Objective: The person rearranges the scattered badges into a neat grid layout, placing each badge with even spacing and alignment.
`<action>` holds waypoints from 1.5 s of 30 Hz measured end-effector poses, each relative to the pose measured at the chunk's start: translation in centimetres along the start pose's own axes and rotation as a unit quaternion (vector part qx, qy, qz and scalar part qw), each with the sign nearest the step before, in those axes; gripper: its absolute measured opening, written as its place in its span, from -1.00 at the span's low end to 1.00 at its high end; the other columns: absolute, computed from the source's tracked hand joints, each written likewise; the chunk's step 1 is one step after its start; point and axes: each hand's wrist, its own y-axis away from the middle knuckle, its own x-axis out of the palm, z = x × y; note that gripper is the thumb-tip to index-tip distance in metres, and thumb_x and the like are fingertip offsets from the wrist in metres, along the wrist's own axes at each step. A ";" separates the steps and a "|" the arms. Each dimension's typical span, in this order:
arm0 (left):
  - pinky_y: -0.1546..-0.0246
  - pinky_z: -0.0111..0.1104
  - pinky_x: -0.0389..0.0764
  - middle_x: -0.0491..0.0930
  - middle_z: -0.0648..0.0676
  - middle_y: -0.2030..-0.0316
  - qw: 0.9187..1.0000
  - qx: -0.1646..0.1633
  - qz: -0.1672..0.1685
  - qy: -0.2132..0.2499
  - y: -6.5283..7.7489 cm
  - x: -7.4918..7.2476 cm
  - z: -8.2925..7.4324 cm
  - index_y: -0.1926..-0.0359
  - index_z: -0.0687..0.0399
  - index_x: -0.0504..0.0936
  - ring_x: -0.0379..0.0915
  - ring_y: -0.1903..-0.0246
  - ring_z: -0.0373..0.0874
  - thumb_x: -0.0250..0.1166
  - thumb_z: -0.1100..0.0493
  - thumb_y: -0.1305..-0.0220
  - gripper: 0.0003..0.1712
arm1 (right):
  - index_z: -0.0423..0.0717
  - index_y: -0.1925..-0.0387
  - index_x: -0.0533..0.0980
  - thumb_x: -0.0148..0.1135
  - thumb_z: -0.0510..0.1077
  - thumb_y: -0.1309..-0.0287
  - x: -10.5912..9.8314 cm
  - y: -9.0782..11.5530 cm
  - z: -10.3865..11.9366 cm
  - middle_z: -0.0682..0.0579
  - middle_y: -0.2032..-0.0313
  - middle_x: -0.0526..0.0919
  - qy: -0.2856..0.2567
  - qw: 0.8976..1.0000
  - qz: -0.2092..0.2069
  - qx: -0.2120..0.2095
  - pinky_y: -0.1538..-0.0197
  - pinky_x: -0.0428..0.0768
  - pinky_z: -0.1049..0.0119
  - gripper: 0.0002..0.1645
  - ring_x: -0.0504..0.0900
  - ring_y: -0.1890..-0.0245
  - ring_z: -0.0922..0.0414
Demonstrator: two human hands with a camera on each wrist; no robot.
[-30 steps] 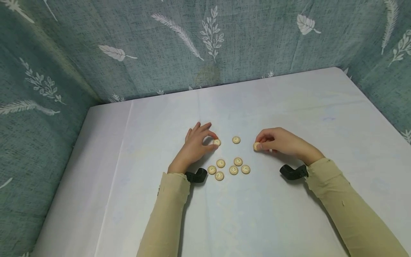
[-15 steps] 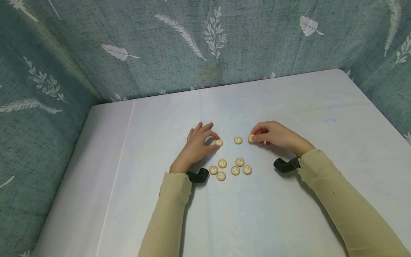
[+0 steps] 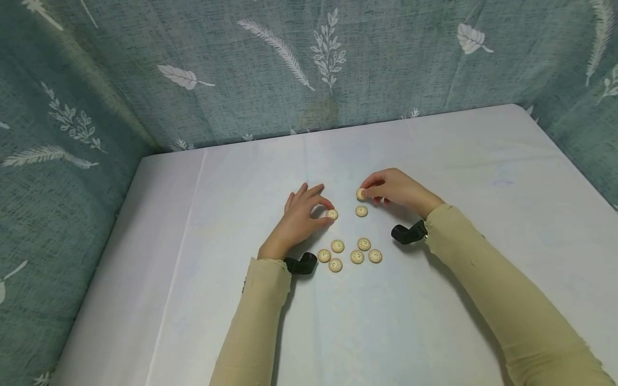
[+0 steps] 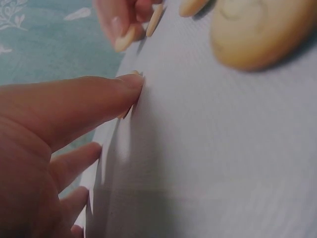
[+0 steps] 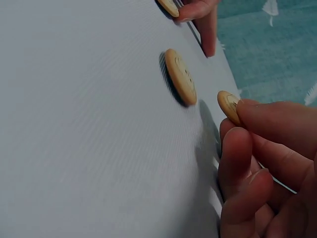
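My left hand (image 3: pixel 298 219) pinches a round tan disc (image 3: pixel 332 214) with faint dark markings between thumb and index finger, its other fingers spread. In the left wrist view the thumb hides most of that disc. My right hand (image 3: pixel 398 188) pinches another such disc (image 3: pixel 360 194) by thumb and fingertips. The right wrist view shows this held disc (image 5: pixel 228 106) tilted and apart from the cloth. Just on the near side of it, a lone disc (image 3: pixel 361 211) lies flat on the table.
Nearer my body lie two small clusters of three discs, a left cluster (image 3: pixel 335 265) and a right cluster (image 3: pixel 357 257). A white cloth covers the table (image 3: pixel 241 182). Green leaf-patterned curtains (image 3: pixel 260 80) enclose its far side and both ends. A black wrist device (image 3: pixel 410 232) sits on each forearm.
My right hand has carried its disc leftward and farther from my body, from right of the lone disc to just beyond it. The left hand has stayed in place, still pinching its disc.
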 end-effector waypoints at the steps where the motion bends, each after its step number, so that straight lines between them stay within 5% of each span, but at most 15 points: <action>1: -0.25 -0.10 -0.38 0.10 -0.03 -0.30 1.000 -0.001 0.000 -0.002 0.0 0.0 0.0 0.23 -0.19 0.55 -0.35 -0.33 -0.04 0.30 -0.02 -0.05 -0.77 | 0.02 0.17 0.54 0.22 0.02 -0.05 0.1 -0.2 0.2 -0.04 0.45 0.56 0.001 1.000 0.000 -0.001 0.32 0.41 0.27 -0.70 0.44 0.39 0.06; 22: -0.24 -0.06 -0.38 0.13 -0.02 -0.29 1.000 0.004 0.003 0.000 -0.2 0.2 0.0 0.24 -0.20 0.54 -0.34 -0.33 -0.01 0.30 -0.02 -0.05 -0.78 | 0.07 0.27 0.57 0.26 0.06 0.01 2.6 -3.7 2.9 0.02 0.47 0.58 0.043 0.999 -0.012 -0.031 0.46 0.37 0.31 -0.74 0.49 0.48 0.09; 45: -0.24 -0.06 -0.38 0.11 -0.03 -0.29 1.000 0.004 0.003 -0.001 0.0 -0.1 -0.1 0.23 -0.20 0.54 -0.35 -0.33 -0.02 0.29 -0.02 -0.06 -0.78 | -0.03 0.31 0.58 0.25 0.00 -0.01 3.7 -4.1 4.5 0.06 0.34 0.57 0.100 0.994 -0.017 -0.048 0.40 0.41 0.30 -0.77 0.48 0.47 0.10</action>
